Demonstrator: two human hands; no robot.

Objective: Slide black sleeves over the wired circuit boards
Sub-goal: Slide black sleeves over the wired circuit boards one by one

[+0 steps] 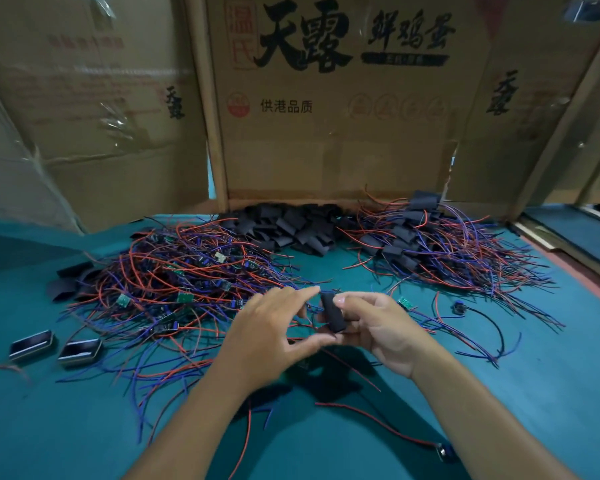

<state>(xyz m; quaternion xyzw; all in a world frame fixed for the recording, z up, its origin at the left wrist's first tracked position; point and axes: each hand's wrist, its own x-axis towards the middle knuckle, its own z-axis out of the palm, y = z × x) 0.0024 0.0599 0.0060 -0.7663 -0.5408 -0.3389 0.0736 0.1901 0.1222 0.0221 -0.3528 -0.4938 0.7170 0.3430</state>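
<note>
My right hand (378,327) pinches a black sleeve (334,312) upright above the green table. My left hand (271,330) is beside it, index finger stretched toward the sleeve's top and thumb under its lower end. Red and blue wires trail down from between the hands; whether a board is inside the sleeve is hidden. A heap of bare wired circuit boards (187,271) lies to the left. Loose black sleeves (284,226) are piled at the back centre. Sleeved boards with wires (430,244) lie in a heap at the right.
Cardboard walls (326,116) close off the back and sides. Two small dark rectangular holders (56,348) sit at the left on the green mat (534,393). A single green board (405,303) and a black-corded part (459,308) lie right of my hands.
</note>
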